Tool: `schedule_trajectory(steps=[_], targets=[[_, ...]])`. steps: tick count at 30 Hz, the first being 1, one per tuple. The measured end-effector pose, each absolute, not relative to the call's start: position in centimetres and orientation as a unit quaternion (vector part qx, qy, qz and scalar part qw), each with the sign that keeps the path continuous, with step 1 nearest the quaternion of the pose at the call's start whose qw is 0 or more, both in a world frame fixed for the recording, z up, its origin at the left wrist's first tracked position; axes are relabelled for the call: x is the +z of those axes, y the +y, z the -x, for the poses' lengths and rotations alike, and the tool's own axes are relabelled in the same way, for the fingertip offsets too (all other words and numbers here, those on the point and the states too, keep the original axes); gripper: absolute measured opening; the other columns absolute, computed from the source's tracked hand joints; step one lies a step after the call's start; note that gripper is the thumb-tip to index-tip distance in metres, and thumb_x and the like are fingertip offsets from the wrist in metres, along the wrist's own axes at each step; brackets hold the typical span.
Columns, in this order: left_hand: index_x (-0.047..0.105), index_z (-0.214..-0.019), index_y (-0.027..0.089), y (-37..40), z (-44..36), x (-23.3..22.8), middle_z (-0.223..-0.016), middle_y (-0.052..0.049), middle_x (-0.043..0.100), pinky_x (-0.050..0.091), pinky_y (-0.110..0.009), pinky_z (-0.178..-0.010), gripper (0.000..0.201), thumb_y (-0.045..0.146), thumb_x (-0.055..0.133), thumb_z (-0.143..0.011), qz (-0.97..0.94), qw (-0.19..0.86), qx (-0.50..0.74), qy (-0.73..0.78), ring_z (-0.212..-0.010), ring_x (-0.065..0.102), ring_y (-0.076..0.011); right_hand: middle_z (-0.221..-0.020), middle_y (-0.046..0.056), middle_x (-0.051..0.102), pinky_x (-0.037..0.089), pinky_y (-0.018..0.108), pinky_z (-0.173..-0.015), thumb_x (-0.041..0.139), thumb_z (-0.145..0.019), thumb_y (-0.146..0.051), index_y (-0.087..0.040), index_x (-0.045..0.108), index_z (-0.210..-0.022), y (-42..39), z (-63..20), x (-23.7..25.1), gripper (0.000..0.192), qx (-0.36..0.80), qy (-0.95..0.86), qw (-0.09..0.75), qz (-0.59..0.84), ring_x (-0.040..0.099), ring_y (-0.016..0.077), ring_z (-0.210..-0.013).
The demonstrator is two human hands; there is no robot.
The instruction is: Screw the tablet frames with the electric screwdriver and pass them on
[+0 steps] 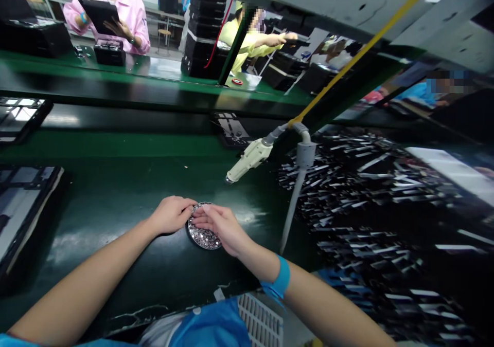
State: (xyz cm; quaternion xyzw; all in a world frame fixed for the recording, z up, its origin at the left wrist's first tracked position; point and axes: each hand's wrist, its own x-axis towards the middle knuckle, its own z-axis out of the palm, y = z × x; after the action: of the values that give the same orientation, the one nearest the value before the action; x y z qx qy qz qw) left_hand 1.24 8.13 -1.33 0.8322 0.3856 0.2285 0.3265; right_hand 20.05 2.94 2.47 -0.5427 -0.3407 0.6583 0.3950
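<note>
Head view: both hands meet over a round dish of small screws (pixel 203 234) on the dark green bench (pixel 127 193). Left hand (pixel 172 214) curls at the rim, seemingly steadying it. Right hand (pixel 219 226) lies across the screws, fingers pinched as if picking; an actual grasp cannot be told. Electric screwdriver (pixel 250 158) hangs just behind, within reach.

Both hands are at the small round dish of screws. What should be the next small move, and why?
Probably pinch one screw and lift it clear. Both hands rest on the dish, fingertips in the screws, neither visibly holding anything. The screwdriver hangs just above the belt, unheld, so picking comes before reaching for it.
</note>
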Motion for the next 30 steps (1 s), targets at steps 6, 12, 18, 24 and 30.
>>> schedule_trajectory(steps=[6,12,18,24,30], targets=[[0.075,-0.119,0.025,8.2,-1.2,-1.4,-0.110,-0.003,0.079,0.054,-0.031,-0.091,0.036,0.029,0.044,-0.102,-0.831,0.333,0.230,0.382,-0.101,0.074,-0.0207,-0.088,0.011,0.076,0.061,0.034,-0.086,0.079,-0.081,-0.053,-0.012,0.073,-0.088,3.3,-19.5,2.7,0.041,0.661,-0.299,0.442,0.529,0.076,0.0201,-0.083],[0.075,-0.119,0.024,8.1,-1.3,-1.6,-0.113,-0.004,0.079,0.054,-0.033,-0.096,0.037,0.029,0.044,-0.101,-0.824,0.331,0.232,0.396,-0.105,0.073,-0.0216,-0.096,0.015,0.078,0.061,0.037,-0.088,0.077,-0.084,-0.054,-0.012,0.075,-0.092,0.4,-21.4,3.6,0.043,0.671,-0.322,0.358,0.563,0.077,0.0224,-0.090],[0.076,-0.119,0.024,8.1,-1.3,-1.5,-0.113,-0.004,0.079,0.054,-0.034,-0.095,0.037,0.028,0.044,-0.100,-0.824,0.330,0.231,0.399,-0.105,0.073,-0.0222,-0.101,0.015,0.078,0.060,0.040,-0.093,0.078,-0.083,-0.053,-0.012,0.074,-0.095,-0.1,-20.6,3.6,0.042,0.685,-0.303,0.375,0.546,0.077,0.0239,-0.094],[0.075,-0.119,0.024,8.1,-1.2,-1.1,-0.111,-0.004,0.079,0.055,-0.032,-0.092,0.036,0.029,0.044,-0.101,-0.829,0.331,0.228,0.390,-0.102,0.074,-0.0213,-0.099,0.012,0.078,0.062,0.043,-0.091,0.071,-0.088,-0.053,-0.016,0.073,-0.091,2.2,-20.7,2.5,0.037,0.583,-0.366,0.465,0.557,0.076,0.0237,-0.090],[0.075,-0.119,0.025,8.1,-1.3,-1.4,-0.113,-0.003,0.079,0.054,-0.032,-0.095,0.036,0.029,0.044,-0.101,-0.825,0.333,0.237,0.390,-0.104,0.073,-0.0207,-0.144,0.017,0.063,0.044,0.058,-0.119,0.055,-0.100,-0.041,-0.017,0.068,-0.131,0.1,-21.5,1.5,0.042,0.254,-0.768,0.263,0.526,0.058,0.0329,-0.137]])
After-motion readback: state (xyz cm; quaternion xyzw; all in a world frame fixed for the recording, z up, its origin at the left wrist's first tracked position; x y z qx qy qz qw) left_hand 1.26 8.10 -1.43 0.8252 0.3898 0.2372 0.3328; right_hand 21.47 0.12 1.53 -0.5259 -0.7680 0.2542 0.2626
